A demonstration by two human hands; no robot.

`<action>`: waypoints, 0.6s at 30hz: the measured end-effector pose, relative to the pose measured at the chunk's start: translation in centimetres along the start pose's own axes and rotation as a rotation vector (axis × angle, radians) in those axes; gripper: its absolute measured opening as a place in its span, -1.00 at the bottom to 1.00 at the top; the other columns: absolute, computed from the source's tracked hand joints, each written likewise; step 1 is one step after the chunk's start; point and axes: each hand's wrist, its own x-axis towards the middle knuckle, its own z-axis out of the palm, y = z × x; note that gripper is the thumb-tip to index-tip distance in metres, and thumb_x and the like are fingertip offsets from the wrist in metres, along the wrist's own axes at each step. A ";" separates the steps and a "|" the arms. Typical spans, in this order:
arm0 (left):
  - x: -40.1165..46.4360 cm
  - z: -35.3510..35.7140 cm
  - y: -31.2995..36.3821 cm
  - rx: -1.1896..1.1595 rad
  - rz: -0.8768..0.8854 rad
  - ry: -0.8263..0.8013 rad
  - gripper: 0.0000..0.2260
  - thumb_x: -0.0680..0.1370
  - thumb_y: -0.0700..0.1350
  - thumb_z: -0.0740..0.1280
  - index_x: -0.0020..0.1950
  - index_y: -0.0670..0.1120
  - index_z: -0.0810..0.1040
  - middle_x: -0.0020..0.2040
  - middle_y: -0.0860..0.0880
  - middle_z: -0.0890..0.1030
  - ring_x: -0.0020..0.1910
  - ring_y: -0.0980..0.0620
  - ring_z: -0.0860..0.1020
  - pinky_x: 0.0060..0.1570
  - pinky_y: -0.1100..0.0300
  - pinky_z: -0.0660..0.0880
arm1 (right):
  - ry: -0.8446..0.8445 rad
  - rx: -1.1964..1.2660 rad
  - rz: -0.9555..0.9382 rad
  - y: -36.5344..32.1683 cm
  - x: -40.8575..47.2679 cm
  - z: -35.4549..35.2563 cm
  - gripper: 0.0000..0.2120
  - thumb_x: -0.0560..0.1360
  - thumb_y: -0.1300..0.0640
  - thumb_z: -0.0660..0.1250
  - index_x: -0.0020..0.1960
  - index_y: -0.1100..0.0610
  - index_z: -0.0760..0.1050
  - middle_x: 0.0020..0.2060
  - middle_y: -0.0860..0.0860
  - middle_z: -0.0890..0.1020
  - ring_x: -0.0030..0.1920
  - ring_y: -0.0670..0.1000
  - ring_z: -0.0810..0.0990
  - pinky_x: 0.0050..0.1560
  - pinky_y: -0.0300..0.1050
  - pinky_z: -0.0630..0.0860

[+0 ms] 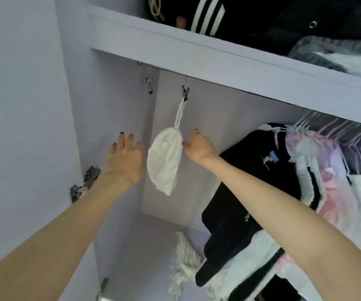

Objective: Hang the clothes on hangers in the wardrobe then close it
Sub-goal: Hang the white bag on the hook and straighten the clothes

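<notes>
Pale lilac wardrobe interior, viewed from below the upper shelf, with the door hinge visible at lower left. A metal rail runs under the shelf and carries two clip hangers. The left clip is bare. The right clip grips the strap of a small white garment, which hangs free in the left part of the compartment.

Left hand is raised just beside the garment on its left, fingers straight and spread, grasping nothing. Right hand is just beside the garment on its right, fingers loosely extended, one fingertip at or touching the cloth edge; contact cannot be confirmed. Neither hand holds anything.

Dark and pink clothes hang crowded on pastel hangers at the right. Crumpled white cloth lies on the wardrobe floor. Folded dark clothing with white stripes sits on the upper shelf.
</notes>
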 end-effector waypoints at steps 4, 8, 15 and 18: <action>-2.6 -0.3 2.8 -0.199 0.143 -0.055 -0.69 0.58 -0.15 0.16 0.32 -0.13 0.42 0.31 -0.14 0.42 0.30 -0.14 0.37 0.22 0.00 0.38 | -0.074 -0.098 -0.039 2.1 -5.3 -0.9 -0.68 0.60 0.04 0.15 0.27 0.20 0.34 0.10 0.15 0.56 0.12 0.20 0.53 -0.01 -0.01 0.46; -5.7 -1.2 6.6 -0.274 0.179 -0.116 -0.68 0.60 -0.13 0.16 0.35 -0.04 0.39 0.28 -0.09 0.46 0.20 -0.15 0.47 0.17 0.01 0.43 | -0.129 -0.133 -0.073 4.7 -10.3 -2.3 -0.64 0.61 0.02 0.14 0.33 0.18 0.33 0.16 0.14 0.54 0.11 0.15 0.54 -0.02 -0.03 0.47; -14.3 -0.3 14.6 -0.351 0.369 -0.211 -0.78 0.59 -0.18 0.14 0.18 -0.14 0.49 0.09 -0.14 0.60 0.07 -0.16 0.54 0.07 -0.02 0.48 | -0.195 -0.259 -0.039 11.8 -22.1 -4.5 -0.68 0.60 -0.01 0.16 0.23 0.17 0.41 0.07 0.11 0.60 0.07 0.18 0.56 0.01 0.03 0.52; -18.3 0.8 17.7 -0.309 0.432 -0.306 -0.78 0.61 -0.14 0.12 0.19 -0.09 0.49 0.10 -0.08 0.59 0.07 -0.11 0.54 0.02 0.07 0.47 | -0.241 -0.254 0.012 15.1 -27.7 -4.9 -0.69 0.60 0.00 0.16 0.22 0.17 0.41 0.03 0.11 0.60 0.06 0.17 0.56 0.03 0.04 0.52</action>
